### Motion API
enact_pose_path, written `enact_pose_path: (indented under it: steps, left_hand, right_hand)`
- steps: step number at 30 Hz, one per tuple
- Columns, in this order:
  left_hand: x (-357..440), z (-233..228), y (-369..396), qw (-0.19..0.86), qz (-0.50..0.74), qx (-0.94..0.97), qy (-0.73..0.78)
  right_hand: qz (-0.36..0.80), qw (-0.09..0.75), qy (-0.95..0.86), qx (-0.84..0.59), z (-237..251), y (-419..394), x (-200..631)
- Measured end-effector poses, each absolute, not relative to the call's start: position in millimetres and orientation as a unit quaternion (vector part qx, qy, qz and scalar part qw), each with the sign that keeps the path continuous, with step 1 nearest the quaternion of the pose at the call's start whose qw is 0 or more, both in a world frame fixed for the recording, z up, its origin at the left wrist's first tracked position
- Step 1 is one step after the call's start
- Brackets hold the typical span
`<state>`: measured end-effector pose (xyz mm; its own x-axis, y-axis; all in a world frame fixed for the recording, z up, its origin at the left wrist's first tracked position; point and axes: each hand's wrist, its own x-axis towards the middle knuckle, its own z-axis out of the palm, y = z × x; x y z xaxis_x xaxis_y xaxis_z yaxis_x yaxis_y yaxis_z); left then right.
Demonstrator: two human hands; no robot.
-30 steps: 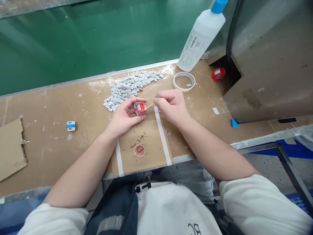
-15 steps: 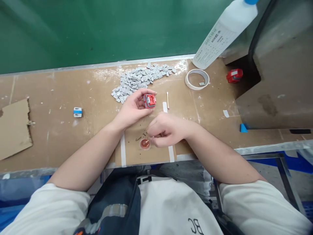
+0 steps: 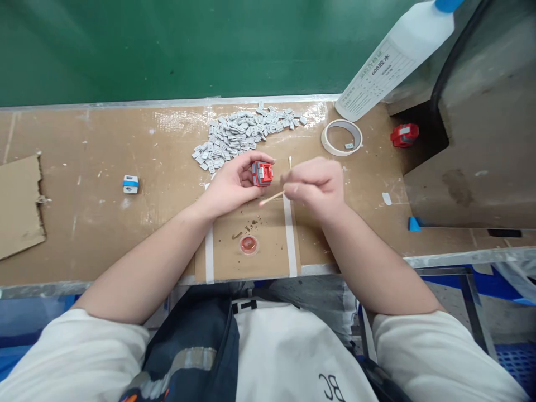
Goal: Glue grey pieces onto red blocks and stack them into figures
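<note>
My left hand [image 3: 232, 184] is closed round a small red and grey plastic part [image 3: 262, 174], its recessed face turned up. Between the fingertips of my right hand [image 3: 316, 187] is a cotton swab [image 3: 272, 198], its reddish tip pointing left, just below the part and apart from it. A small round clear dish [image 3: 249, 244] of red liquid sits on the taped cardboard sheet [image 3: 228, 267] in front of me, with brown specks above it. Beyond my right hand lies a second swab [image 3: 290, 161], partly hidden by that hand.
Many grey tiles [image 3: 234, 137] lie heaped behind my left hand. A tape roll [image 3: 341, 138] and a white bottle [image 3: 393, 61] stand at the back right, near another red part [image 3: 404, 135]. Leftward are a white and blue block [image 3: 130, 184] and torn cardboard [image 3: 19, 206].
My right hand has lifted the swab out of the dish and moved up and to the right, bringing the tip near the red part. My left hand keeps its hold.
</note>
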<state>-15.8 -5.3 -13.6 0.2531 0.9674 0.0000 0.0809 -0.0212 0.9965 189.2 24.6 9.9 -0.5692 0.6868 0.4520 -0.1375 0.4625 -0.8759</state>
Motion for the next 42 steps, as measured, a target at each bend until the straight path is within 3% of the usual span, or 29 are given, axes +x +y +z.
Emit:
enact_pose_path:
  steps: [3,9,20,30,38,42]
  left_hand:
    - [-15.0,-11.5,-6.6,0.537,0.403,0.583,0.457]
    - [-14.9,-9.6,-6.3,0.521,0.394,0.599,0.462]
    - [-13.0,-11.3,-6.5,0.525,0.396,0.588,0.471]
    - [-13.3,-12.3,-6.1,0.534,0.4,0.579,0.469]
    - [-12.1,-9.6,-6.5,0.539,0.382,0.582,0.474]
    - [-14.4,-12.3,-4.8,0.546,0.407,0.569,0.461]
  right_hand:
    - [0.469,0.499,-0.664,-0.299,2.9,30.8,190.8]
    - [0.42,0.506,-0.645,-0.389,0.6,33.7,187.7]
    - [0.318,0.447,-0.75,-0.369,4.9,35.3,188.7]
    - [0.349,0.423,-0.759,-0.351,8.2,33.6,187.6]
    - [0.336,0.467,-0.725,-0.378,6.2,33.2,186.1]
    - [0.4,0.474,-0.724,-0.303,13.1,31.4,190.3]
